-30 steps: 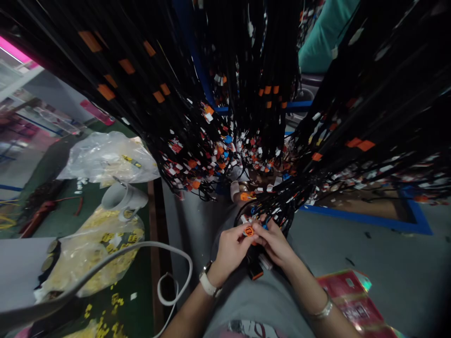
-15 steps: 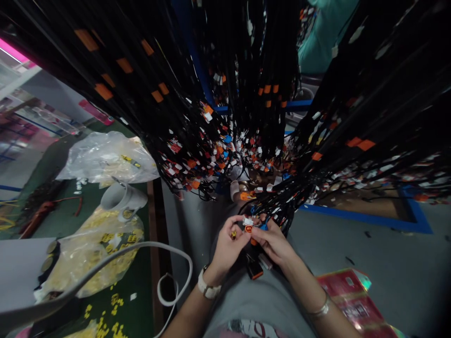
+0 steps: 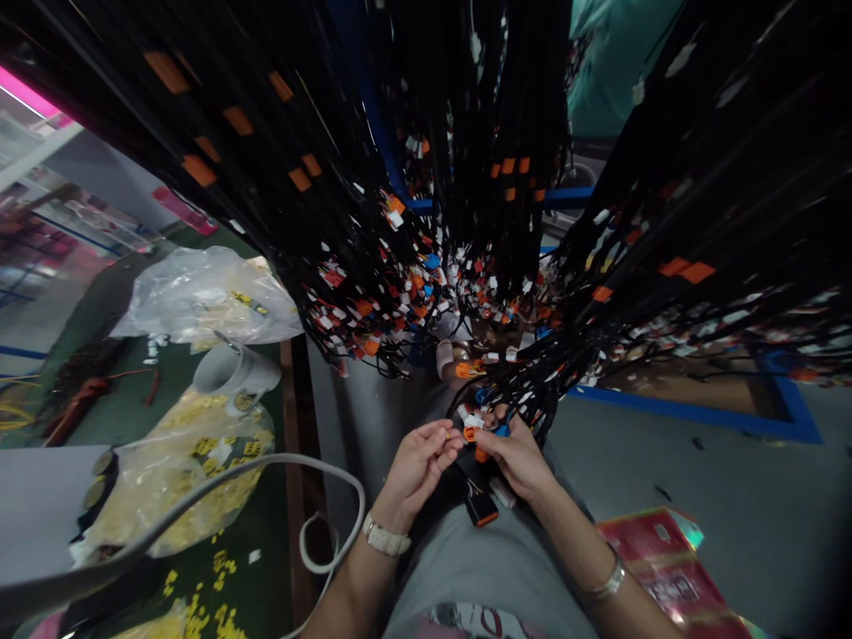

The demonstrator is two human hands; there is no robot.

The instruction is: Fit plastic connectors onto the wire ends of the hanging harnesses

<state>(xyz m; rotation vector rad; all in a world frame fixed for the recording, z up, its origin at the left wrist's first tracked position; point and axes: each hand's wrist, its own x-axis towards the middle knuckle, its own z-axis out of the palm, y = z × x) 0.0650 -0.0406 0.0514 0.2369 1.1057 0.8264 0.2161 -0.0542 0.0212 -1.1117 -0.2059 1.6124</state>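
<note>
Pinching an orange connector (image 3: 470, 433), right hand (image 3: 516, 457) fingers closed; left hand (image 3: 418, 466) fingertips grip a tiny yellow part (image 3: 447, 435).

no readable text, print on red packet (image 3: 672, 577) and yellow tags (image 3: 200, 448) too blurred

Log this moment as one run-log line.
left hand: pinching small yellow piece | right hand: holding orange connector on black wire bundle | hands: close together over lap | white mug: left, on green mat

White mug (image 3: 232, 377), plastic bags (image 3: 206, 302) — yellow parts (image 3: 200, 612)
</note>
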